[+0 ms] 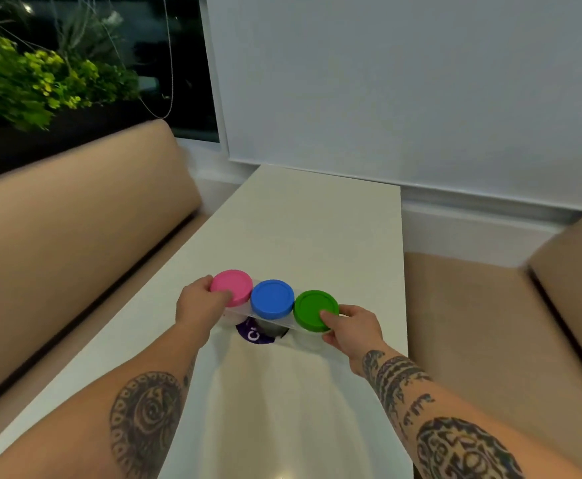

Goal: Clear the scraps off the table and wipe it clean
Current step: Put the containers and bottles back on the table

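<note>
A three-tub pack [273,307] of clear tubs with a pink lid [231,286], a blue lid [272,298] and a green lid [316,310] sits mid-table, its long axis running left to right and slanting slightly nearer on the right. The left hand [196,302] grips the pink end, thumb on the lid; the right hand [351,328] grips the green end, thumb on top and fingers curled round the side. Each hand holds its own end, so the pack will probably lift level. Whether it rests on the white table [317,219] or hovers, I cannot tell. Tan bench cushions [68,236] flank the table; a drawn blind [403,81] and a dark window with plants [41,81] lie beyond.
</note>
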Demonstrator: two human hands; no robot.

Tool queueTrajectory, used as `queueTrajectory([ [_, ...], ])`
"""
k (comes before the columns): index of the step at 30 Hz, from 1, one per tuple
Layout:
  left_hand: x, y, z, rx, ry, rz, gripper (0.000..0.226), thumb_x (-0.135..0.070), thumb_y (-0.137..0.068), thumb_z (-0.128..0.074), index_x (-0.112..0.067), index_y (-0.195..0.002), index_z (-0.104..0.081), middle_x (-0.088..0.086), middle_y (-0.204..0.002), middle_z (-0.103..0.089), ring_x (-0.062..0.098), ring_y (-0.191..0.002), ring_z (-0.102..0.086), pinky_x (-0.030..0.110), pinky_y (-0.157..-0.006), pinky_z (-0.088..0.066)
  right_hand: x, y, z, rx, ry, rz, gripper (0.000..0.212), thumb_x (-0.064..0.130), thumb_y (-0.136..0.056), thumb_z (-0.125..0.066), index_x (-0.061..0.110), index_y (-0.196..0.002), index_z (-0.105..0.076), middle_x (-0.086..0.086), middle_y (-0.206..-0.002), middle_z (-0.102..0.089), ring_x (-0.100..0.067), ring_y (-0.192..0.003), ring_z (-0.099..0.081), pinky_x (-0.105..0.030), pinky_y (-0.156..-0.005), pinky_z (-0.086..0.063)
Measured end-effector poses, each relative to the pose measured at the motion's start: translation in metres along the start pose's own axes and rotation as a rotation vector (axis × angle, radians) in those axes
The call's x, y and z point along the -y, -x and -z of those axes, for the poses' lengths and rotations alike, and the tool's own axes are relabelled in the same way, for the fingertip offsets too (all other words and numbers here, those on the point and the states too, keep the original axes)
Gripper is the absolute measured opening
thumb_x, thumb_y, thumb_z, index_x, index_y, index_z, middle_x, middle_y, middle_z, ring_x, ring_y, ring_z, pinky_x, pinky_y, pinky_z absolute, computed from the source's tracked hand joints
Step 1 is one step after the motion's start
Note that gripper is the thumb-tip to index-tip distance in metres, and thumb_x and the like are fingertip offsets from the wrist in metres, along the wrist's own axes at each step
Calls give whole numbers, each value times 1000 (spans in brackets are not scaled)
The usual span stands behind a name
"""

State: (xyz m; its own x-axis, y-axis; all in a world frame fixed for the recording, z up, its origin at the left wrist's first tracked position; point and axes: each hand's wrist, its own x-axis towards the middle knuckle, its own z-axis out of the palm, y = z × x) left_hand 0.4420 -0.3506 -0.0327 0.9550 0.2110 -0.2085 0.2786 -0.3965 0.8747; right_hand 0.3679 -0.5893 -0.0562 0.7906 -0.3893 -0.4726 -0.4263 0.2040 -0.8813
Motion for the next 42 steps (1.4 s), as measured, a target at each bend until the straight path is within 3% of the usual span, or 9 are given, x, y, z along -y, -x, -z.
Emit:
queueTrajectory([
  [2,-1,-17,-6,-2,-44,8,23,-7,-85,-67,-17,-105,-60,10,-111,-65,34,-100,-61,49,-91,-56,2,-15,-7,-10,23,12,55,17,-87,-79,7,-136,-55,-5,-105,-65,-19,-78,-68,-37,-83,-61],
  [6,-1,-46,-10,-13,-94,-4,50,-8,-89,-66,-11,-138,-56,8,-121,-61,32,-107,-58,45,-94,-52,9,-38,-19,18,99,64,59,23,-86,-80,7,-137,-55,-3,-99,-65,-18,-74,-68,-40,-85,-61],
  [9,-2,-60,-13,-12,-155,-20,50,-10,-90,-63,-12,-140,-55,10,-125,-62,35,-110,-59,50,-98,-52,11,-48,-24,45,170,145,62,26,-91,-74,15,-146,-46,-7,-117,-62,-24,-91,-70,-39,-86,-60],
  [12,-6,-68,-18,-23,-202,-22,48,-7,-93,-58,-8,-141,-53,16,-131,-60,38,-114,-57,49,-101,-50,11,-52,-29,46,300,241,67,36,-93,-68,24,-153,-39,-6,-142,-55,-31,-115,-64,-46,-99,-54],
  [15,-7,-75,-21,-29,-250,-29,52,-7,-95,-59,-4,-145,-48,19,-138,-56,41,-122,-54,48,-103,-47,9,-53,-31,72,367,255,68,42,-97,-59,29,-157,-29,-3,-149,-49,-34,-121,-60,-49,-103,-50],
  [20,-4,-80,-21,-17,-379,-47,49,-13,-98,-60,-6,-144,-48,19,-135,-57,42,-120,-56,51,-102,-50,17,-50,-33,65,493,244,61,38,-106,-45,24,-160,-20,-7,-153,-45,-28,-136,-47,-33,-110,-40],
  [26,-5,-84,-22,12,-496,-69,44,-15,-101,-55,-4,-142,-45,21,-130,-58,43,-116,-57,50,-97,-52,17,-52,-33,60,551,262,62,38,-106,-45,20,-160,-20,-8,-153,-45,-27,-137,-45,-30,-108,-37],
  [35,-4,-84,-27,52,-541,-23,64,-15,-107,-40,-10,-162,-8,24,-145,-48,45,-128,-50,50,-100,-46,16,-45,-31,72,542,249,65,40,-106,-46,21,-161,-18,-7,-156,-42,-26,-139,-44,-29,-109,-36],
  [42,-4,-70,-27,13,-537,-59,55,-27,-109,-35,-10,-159,-19,23,-144,-44,45,-127,-50,50,-99,-45,16,-42,-31,78,484,210,66,43,-106,-42,26,-161,-11,-6,-156,-41,-27,-140,-43,-28,-107,-36],
])
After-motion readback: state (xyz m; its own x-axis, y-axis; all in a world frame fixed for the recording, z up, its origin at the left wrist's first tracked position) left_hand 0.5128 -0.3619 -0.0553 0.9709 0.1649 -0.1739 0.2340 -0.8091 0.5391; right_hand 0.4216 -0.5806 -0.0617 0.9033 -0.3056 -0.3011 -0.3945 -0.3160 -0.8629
